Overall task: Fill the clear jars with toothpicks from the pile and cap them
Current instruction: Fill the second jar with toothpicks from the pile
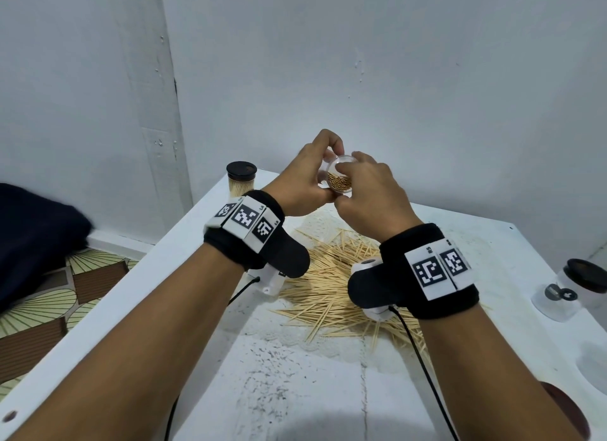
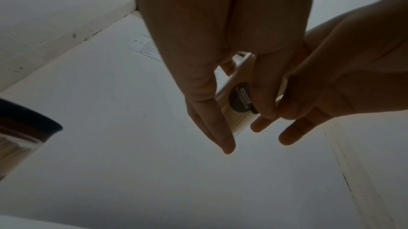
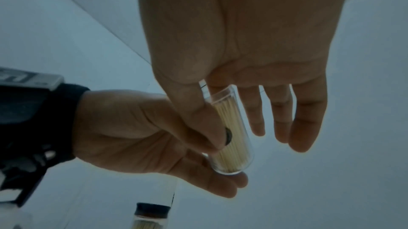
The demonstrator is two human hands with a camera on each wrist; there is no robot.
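Both grips on jar (image 1: 340, 175), capped jar (image 1: 241, 177) nearby

Square black-and-white coded markers ride both wristbands; the right wristband (image 1: 430, 271) marker reads "RS" (tiny, at its corner); the held jar's (image 2: 234, 109) round black label stays illegible.

- Pale blue-white painted walls (image 1: 394, 79) meet in a corner behind the table; paint chipped along a vertical seam.
- White speckled tabletop (image 1: 295, 375), worn, dark flecks near its front edge.
- Floor at left: fan-patterned green and brown mat (image 1: 49, 302).
- Dark navy cloth bundle (image 1: 36, 237) at left edge.
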